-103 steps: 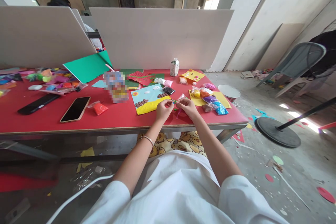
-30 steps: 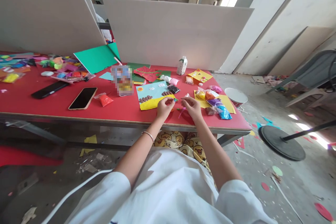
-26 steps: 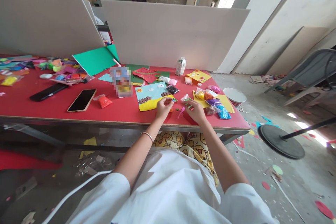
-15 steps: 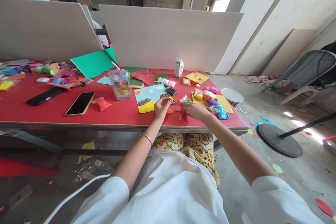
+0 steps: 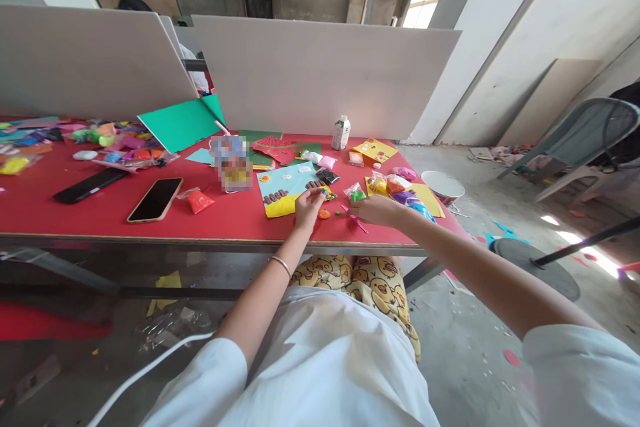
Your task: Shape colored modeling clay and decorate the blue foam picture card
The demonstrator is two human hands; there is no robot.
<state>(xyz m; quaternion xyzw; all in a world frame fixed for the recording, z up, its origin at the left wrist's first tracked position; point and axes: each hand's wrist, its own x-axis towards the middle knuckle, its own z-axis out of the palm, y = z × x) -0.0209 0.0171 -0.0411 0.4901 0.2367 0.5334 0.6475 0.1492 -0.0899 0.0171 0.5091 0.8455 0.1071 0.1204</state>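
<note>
- Head view: left hand (image 5: 307, 207) pinches a tiny blue piece (image 5: 325, 191) in its grip.
- Right hand (image 5: 379, 211) meets a pink tool (image 5: 359, 223) near the table's (image 5: 240, 221) front edge; cannot tell its grip.

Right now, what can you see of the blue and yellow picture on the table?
The picture looks like pale blue card, lying flat and a little skewed on the red table. A yellow band runs along its near edge. Above it are a sun shape, white cloud shapes and two groups of brown, lumpy, clay-like pieces. The left hand hides its near right corner; I can't tell whether they touch.
</note>
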